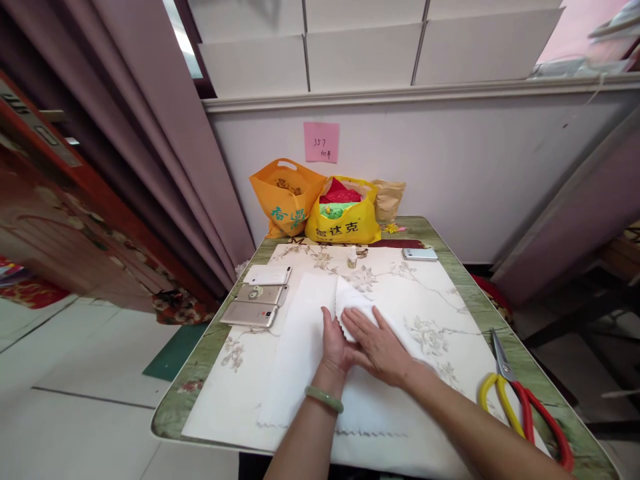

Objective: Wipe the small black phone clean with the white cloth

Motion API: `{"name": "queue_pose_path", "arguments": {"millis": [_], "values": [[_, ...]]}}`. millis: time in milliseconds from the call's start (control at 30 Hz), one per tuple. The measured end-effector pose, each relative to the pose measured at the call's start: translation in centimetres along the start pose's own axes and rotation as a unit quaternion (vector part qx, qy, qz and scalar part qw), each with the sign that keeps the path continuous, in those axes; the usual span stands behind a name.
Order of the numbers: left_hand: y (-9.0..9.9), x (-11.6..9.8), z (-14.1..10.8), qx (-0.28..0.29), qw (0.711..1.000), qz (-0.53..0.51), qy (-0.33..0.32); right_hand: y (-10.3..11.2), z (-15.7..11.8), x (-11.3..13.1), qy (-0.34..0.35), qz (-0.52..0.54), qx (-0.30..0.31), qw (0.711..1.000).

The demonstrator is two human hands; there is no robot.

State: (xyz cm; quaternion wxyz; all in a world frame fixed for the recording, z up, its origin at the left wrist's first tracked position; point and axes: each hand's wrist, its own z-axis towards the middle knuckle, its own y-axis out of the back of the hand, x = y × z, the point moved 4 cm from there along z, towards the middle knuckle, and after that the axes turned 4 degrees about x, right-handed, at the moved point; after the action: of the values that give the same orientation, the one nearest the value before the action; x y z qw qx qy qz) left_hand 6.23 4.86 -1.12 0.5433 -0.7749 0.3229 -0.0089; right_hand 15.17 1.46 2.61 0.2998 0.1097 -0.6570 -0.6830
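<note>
A white cloth [295, 360] with zigzag-cut edges lies on the table, one part folded over toward the middle. My right hand [377, 343] rests flat on the folded part, fingers stretched and pointing up and left. Right beside it, my left hand [336, 340] touches the cloth near the zigzag edge of the fold. Its thumb stands apart, while its other fingers are largely hidden by the right hand and the fold. A green bangle [324, 399] circles the left wrist.
Scissors [505, 367] with yellow and red handles lie at the right edge. Several phones [257, 293] lie at left, another phone [420, 254] at back right. Behind the cloth stand a small bottle [352, 259], an orange bag [287, 200], a yellow bag [344, 213] and a tan pouch [389, 200].
</note>
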Motion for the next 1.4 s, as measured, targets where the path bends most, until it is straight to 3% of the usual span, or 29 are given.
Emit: {"name": "queue_pose_path", "arguments": {"millis": [133, 300, 400, 500, 567, 667, 733, 800, 867, 933, 967, 1067, 1167, 1300, 1400], "values": [[-1.5, -0.2, -0.3, 0.104, 0.994, -0.009, -0.017, 0.0, 2.4, -3.4, -0.105, 0.060, -0.013, 0.993], [-1.5, -0.5, 0.1, 0.092, 0.994, -0.014, -0.054, 0.2, 1.6, -7.6, -0.179, 0.135, -0.122, 0.967], [-0.9, -0.4, 0.4, 0.073, 0.996, -0.012, -0.058, 2.1, 0.6, -9.0, -0.232, 0.135, -0.189, 0.945], [-0.6, -0.4, 0.6, 0.065, 0.996, -0.012, -0.059, 5.3, 0.0, -8.9, -0.303, 0.105, -0.224, 0.920], [-0.7, -0.4, 0.5, 0.072, 0.996, -0.013, -0.058, 7.0, 0.2, -7.9, -0.308, 0.159, -0.214, 0.913], [-1.2, -0.3, 0.3, 0.116, 0.992, -0.031, -0.039, 7.1, 1.6, -6.0, -0.236, 0.358, -0.118, 0.896], [-1.4, -0.1, 0.1, 0.136, 0.989, -0.050, -0.017, 6.4, 2.4, -5.3, -0.239, 0.404, -0.113, 0.876], [-1.3, -0.1, 0.0, 0.126, 0.990, -0.064, -0.006, 5.3, 3.1, -4.9, -0.256, 0.334, -0.161, 0.893], [-1.0, -0.1, 0.0, 0.119, 0.990, -0.069, -0.003, 3.9, 4.2, -3.7, -0.206, 0.220, -0.172, 0.938], [-1.0, -0.1, 0.1, 0.127, 0.989, -0.073, 0.005, 1.9, 5.6, -1.9, -0.105, 0.153, -0.106, 0.977], [-1.0, -0.1, 0.2, 0.130, 0.989, -0.076, 0.009, 1.0, 6.1, -1.3, -0.088, 0.128, -0.073, 0.985], [-1.4, -0.2, 0.4, 0.122, 0.989, -0.078, 0.000, -0.5, 7.4, -1.7, -0.111, 0.085, -0.002, 0.990], [-2.1, -0.3, 0.4, 0.124, 0.990, -0.069, -0.018, -0.6, 8.0, -4.2, -0.163, 0.066, 0.022, 0.984], [-2.3, -0.5, 0.1, 0.126, 0.991, -0.048, -0.021, -0.3, 6.6, -6.4, -0.209, 0.020, -0.002, 0.978], [-1.4, -0.5, 0.0, 0.077, 0.997, -0.031, 0.000, -0.5, 4.9, -4.7, -0.154, -0.001, -0.024, 0.988]]}}
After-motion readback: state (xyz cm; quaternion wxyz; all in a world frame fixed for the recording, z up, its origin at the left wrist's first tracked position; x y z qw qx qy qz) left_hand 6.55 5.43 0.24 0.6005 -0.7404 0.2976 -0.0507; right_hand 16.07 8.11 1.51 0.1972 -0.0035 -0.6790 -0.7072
